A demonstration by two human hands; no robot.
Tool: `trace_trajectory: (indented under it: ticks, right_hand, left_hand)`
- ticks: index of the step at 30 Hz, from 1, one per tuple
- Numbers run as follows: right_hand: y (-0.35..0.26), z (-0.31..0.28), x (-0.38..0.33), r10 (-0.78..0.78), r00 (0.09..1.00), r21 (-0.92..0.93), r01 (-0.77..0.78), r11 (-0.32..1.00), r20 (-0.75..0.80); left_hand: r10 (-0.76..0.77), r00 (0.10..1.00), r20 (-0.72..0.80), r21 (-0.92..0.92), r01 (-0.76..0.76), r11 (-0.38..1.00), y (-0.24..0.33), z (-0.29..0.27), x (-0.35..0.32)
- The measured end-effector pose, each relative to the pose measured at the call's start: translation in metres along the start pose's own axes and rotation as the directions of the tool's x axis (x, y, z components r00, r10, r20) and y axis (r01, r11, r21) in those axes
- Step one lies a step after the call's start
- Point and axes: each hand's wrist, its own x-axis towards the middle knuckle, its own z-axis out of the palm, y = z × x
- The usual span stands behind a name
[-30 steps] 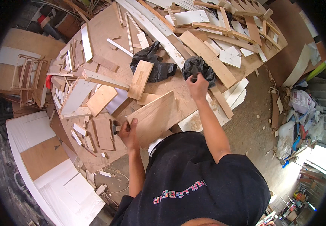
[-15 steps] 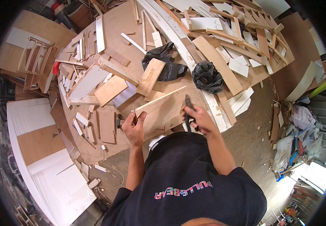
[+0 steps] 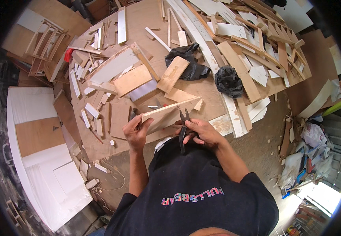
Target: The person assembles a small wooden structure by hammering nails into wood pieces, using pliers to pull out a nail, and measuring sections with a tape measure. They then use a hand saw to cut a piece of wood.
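A thin wooden board point(image 3: 166, 117) is held tilted above the near edge of the worktable point(image 3: 141, 29), to the left of a round black plastic bundle point(image 3: 228, 82) and closer to the body than it. The board's left end is grasped by the left hand point(image 3: 137, 130), with the thumb laid on the face and the other fingers mostly hidden behind. A pair of dark pliers point(image 3: 182, 138) is gripped in the right hand point(image 3: 202, 133), nearer the body than the bundle and to its left; the tips are pointed away from the body and parted (whether the wood is touched by them cannot be told).

Just beyond the bundle to its left, a flat black bag point(image 3: 192, 65) is spread, its left part overlapped by a wooden block point(image 3: 173, 74). Close along the bundle's right side a wide brown plank point(image 3: 239, 70) is laid, and a long white strip point(image 3: 211, 57) is stretched from the far side to the near side past its left. Farther to the bundle's left, a pale wooden panel point(image 3: 132, 80) is set among scattered offcuts point(image 3: 93, 110). Well beyond its right, stacked wooden frames point(image 3: 282, 37) are heaped.
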Motion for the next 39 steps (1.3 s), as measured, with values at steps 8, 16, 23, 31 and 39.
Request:
trace_trajectory:
  ticks: [8,16,23,31,39]
  right_hand:
    - [0.005,0.03,0.024,0.046,0.995,-0.133,-0.035,0.991,0.085]
    - [0.024,0.068,0.048,0.099,0.995,-0.178,-0.095,0.979,0.016]
    - [0.042,0.102,0.073,0.117,0.992,-0.295,-0.125,0.947,-0.044]
    - [0.046,0.113,0.101,0.135,0.991,-0.564,-0.103,0.819,0.015]
    - [0.046,0.101,0.113,0.222,0.971,-0.545,-0.236,0.805,-0.092]
  left_hand:
    - [-0.002,0.999,-0.034,-0.079,-0.001,0.997,-0.016,-0.045,-0.012]
    - [0.072,0.997,-0.022,0.001,-0.072,0.997,-0.027,-0.085,-0.023]
    - [0.142,0.986,0.084,0.097,-0.15,0.984,-0.043,-0.099,-0.027]
    - [-0.037,0.959,-0.282,0.163,0.086,0.983,-0.117,-0.124,-0.058]
    - [-0.172,0.963,-0.209,-0.052,0.165,0.985,-0.133,-0.203,-0.049]
